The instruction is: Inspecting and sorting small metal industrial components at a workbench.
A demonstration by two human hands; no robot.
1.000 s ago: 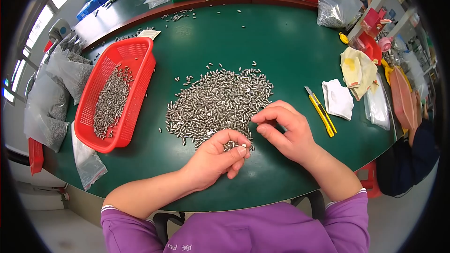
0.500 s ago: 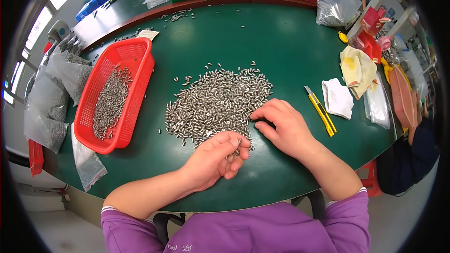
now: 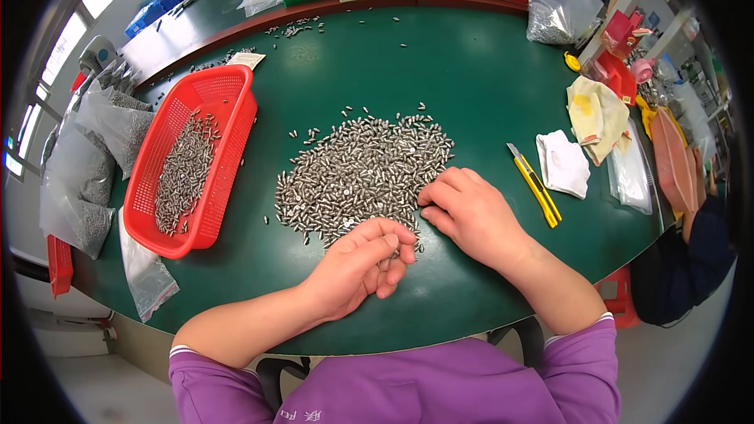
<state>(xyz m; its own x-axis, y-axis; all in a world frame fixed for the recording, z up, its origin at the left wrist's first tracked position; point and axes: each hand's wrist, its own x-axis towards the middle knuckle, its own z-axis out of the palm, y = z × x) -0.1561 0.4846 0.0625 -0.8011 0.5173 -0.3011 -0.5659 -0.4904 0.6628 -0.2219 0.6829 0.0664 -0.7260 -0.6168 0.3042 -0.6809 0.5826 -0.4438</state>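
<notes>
Grip of the left hand point(image 3: 357, 265) is loosely closed: the fingers are curled, the thumb lies close to the index finger, and a glint of metal shows between them. It appears to have hold of a few of the metal pieces point(image 3: 361, 165) that lie heaped on the desk point(image 3: 471, 310) ahead of it. Grip of the right hand point(image 3: 477, 216) is bent over the right edge of that heap, thumb and fingertips drawn near together; whether a piece is pinched there cannot be told.

Recommended practice: work from the edge of the heap, take pieces by the fingertips rather than by the fistful, and keep the left fingers cupped so that nothing slips out underneath. Smooth, rounded pieces like these would likely roll if released carelessly. Resting the forearms should steady both hands.

Outward, a red basket point(image 3: 228, 165) on the left holds more such pieces. On the right lie a yellow knife point(image 3: 536, 188), its blade appearing extended, and a white cloth point(image 3: 563, 165); reaching that way calls for care.

Limits of inspection: the left palm's contents cannot be counted, the right fingertips are partly obscured, and the lower layers of the heap are hidden. A person in dark clothing point(image 3: 679, 267) at the right is cut off by the lens rim.
</notes>
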